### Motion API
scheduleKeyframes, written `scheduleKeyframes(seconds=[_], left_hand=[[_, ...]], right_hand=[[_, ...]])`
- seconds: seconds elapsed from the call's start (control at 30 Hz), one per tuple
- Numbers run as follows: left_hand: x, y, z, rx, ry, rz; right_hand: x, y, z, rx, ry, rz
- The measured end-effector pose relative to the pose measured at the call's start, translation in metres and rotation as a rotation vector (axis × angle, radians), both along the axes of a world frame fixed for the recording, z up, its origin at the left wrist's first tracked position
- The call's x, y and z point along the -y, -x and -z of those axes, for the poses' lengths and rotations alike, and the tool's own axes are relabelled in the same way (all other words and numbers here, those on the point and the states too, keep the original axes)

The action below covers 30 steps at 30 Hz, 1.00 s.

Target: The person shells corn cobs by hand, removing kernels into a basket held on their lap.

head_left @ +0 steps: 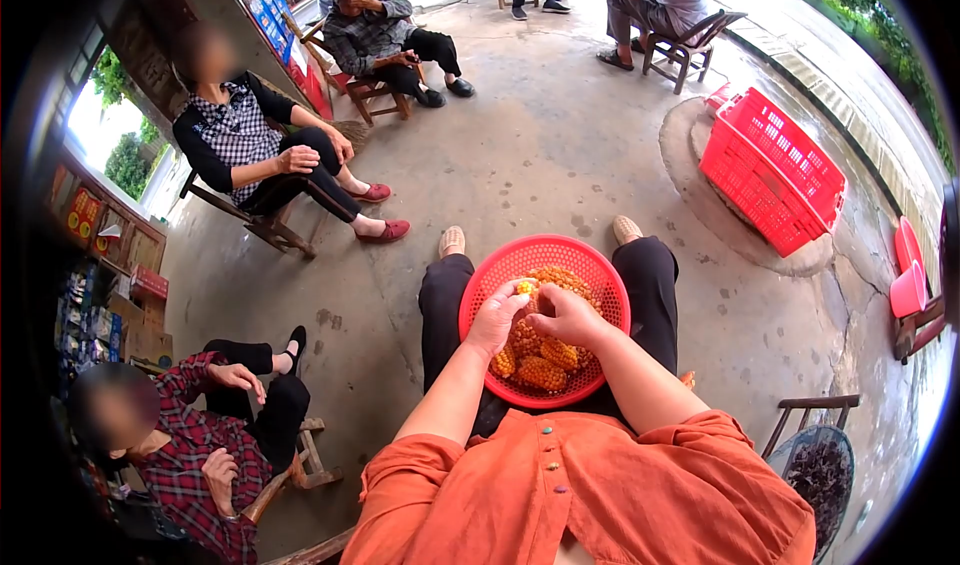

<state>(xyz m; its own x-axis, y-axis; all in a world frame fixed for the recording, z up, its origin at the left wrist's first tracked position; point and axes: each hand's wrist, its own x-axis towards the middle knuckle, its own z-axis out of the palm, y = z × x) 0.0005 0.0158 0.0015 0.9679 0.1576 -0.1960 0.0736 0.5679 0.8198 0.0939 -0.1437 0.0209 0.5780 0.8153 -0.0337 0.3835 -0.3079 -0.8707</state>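
Note:
A red perforated plastic basin rests on my lap between my knees. Orange-yellow corn cobs and loose corn kernels lie in it. Above the basin, my left hand is closed around a corn cob, whose bright yellow end shows past the thumb and fingertips. Beside it, my right hand is closed with its curled fingers against the same cob. The rest of the cob is hidden by the fingers.
Two people sit on wooden chairs to my left, one in a checked top, one in red plaid. More seated people are farther back. A red crate stands at right. Nearer are a pink basin and a container of dark material.

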Motion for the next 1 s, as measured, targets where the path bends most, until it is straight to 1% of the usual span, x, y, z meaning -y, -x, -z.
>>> scheduleKeyframes(seconds=[0.17,0.23,0.27,0.33,0.37,0.43,0.57,0.63,0.67,0.73,0.77,0.83,1.0], left_hand=[[0.000,0.001,0.001,-0.013,-0.070,0.019],[-0.001,0.001,0.004,-0.006,-0.086,0.012],[-0.002,0.001,0.006,-0.006,-0.086,0.011],[-0.003,0.000,0.007,0.001,-0.039,0.020],[-0.004,0.000,0.007,0.001,-0.039,0.019],[-0.005,0.000,0.000,0.030,0.062,0.046],[0.001,0.000,-0.009,-0.008,0.095,-0.002],[0.004,0.000,-0.009,-0.032,0.016,-0.035],[0.004,0.000,-0.008,-0.032,0.016,-0.035],[0.003,-0.001,-0.004,-0.032,-0.001,-0.042],[0.002,-0.002,-0.001,-0.032,-0.001,-0.042],[0.001,-0.002,0.004,-0.021,-0.004,-0.036],[-0.001,-0.001,0.006,0.011,-0.055,-0.011]], right_hand=[[0.002,-0.002,0.003,0.039,-0.025,-0.029],[0.002,-0.002,-0.002,-0.406,-0.092,-0.048],[0.002,-0.003,-0.002,-0.406,-0.092,-0.049],[0.002,-0.006,-0.002,-0.653,-0.141,-0.043],[0.002,-0.007,-0.003,-0.653,-0.141,-0.043],[0.003,-0.007,-0.005,-0.673,-0.126,0.008],[0.002,-0.010,0.013,-0.605,-0.142,0.000],[0.002,-0.007,0.012,-0.297,-0.133,0.052],[0.002,-0.007,0.011,-0.297,-0.133,0.052],[0.004,-0.006,0.004,-0.149,-0.061,0.035],[0.004,-0.006,0.003,-0.149,-0.060,0.034],[0.004,-0.006,0.001,-0.041,-0.043,0.009],[0.005,-0.005,-0.004,-0.004,-0.020,-0.027]])
